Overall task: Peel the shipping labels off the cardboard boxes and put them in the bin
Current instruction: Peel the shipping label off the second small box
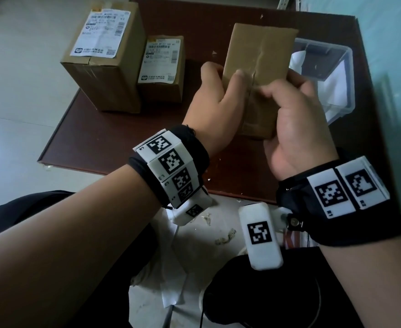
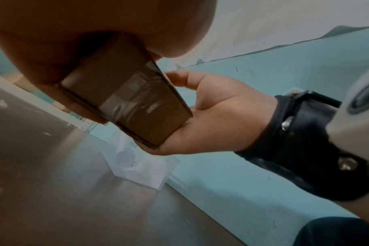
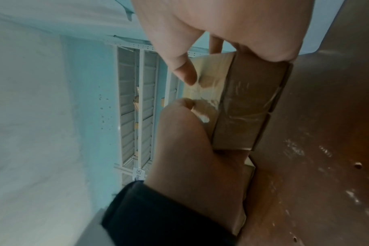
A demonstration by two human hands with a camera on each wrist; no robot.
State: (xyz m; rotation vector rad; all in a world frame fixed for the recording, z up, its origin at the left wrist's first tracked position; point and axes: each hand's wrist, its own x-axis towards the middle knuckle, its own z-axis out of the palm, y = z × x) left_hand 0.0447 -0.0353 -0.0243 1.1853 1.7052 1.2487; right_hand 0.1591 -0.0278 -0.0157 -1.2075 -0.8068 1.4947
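Observation:
A plain cardboard box (image 1: 258,60) is lifted above the brown table (image 1: 218,24), and its taped top face shows no label. My left hand (image 1: 218,91) grips its left side with the thumb on top. My right hand (image 1: 289,98) grips the right side, its curled fingers blurred over the tape seam. The right wrist view shows both thumbs on the box (image 3: 249,103), the left hand (image 3: 190,158) below. In the left wrist view the box end (image 2: 126,99) is wedged between my palms. A clear plastic bin (image 1: 336,55) holding white paper stands just right of the box.
Two more boxes stand at the table's back left: a tall box (image 1: 105,74) with a white shipping label (image 1: 100,31), and a smaller box (image 1: 164,88) with its own label (image 1: 163,60). Paper scraps (image 1: 225,237) lie on the floor by my legs.

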